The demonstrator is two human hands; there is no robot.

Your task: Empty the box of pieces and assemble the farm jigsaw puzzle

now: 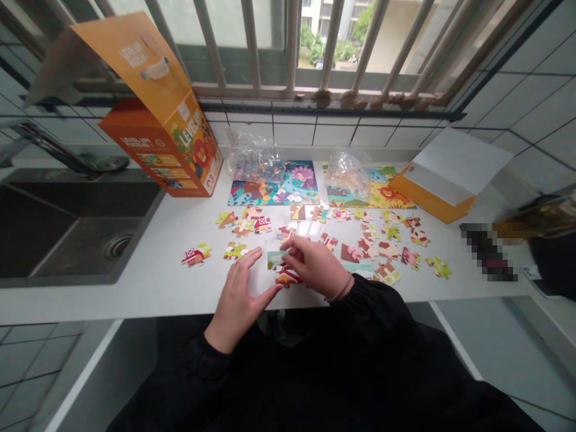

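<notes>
Two hands are held low at the near edge of the table (135, 303) — the left hand (237, 303) is spread wide, a red-and-white jigsaw piece (288, 277) is pinched by the right hand (316, 267) — and the loose pieces (369, 246) could be knocked askew by a careless sweep.

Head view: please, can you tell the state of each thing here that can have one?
Loose pieces, scattered
Left hand, open, flat
Right hand, curled on loose pieces
Blue puzzle, assembled, one bag on its top edge
Lion puzzle, assembled, another bag on its left part
Orange box, flap open
Yellow box, open
</notes>
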